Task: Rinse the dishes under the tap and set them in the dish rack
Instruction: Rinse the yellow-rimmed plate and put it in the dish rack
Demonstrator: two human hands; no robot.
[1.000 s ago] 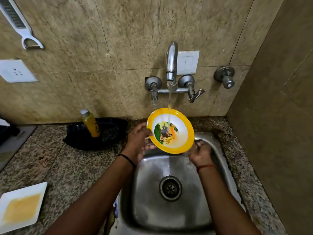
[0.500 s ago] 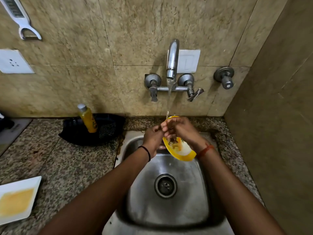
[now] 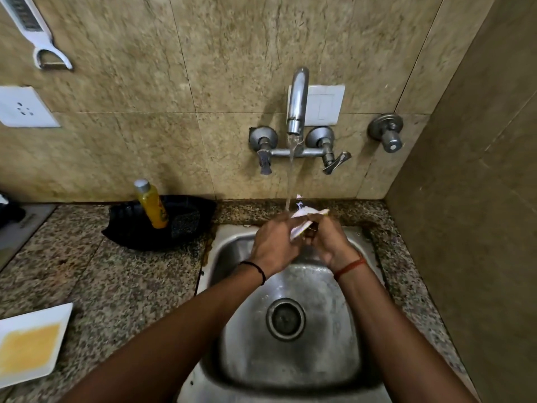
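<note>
Water runs from the steel tap (image 3: 297,112) down onto a small yellow-rimmed plate (image 3: 300,225), held over the back of the steel sink (image 3: 290,338). The plate is turned away from me, so only its pale underside and a bit of yellow rim show between my hands. My left hand (image 3: 273,242) grips it from the left with its fingers over the plate. My right hand (image 3: 328,239) holds it from the right. Most of the plate is hidden by both hands. No dish rack is in view.
A black tray (image 3: 128,228) with a yellow bottle (image 3: 152,205) and a scrub pad stands left of the sink on the granite counter. A white square plate with yellow residue (image 3: 29,344) lies at the front left. A side wall closes in on the right.
A second ago the plate faced me, held up by my left hand. It has been turned over, both hands now wrap it, and my view has shifted slightly.
</note>
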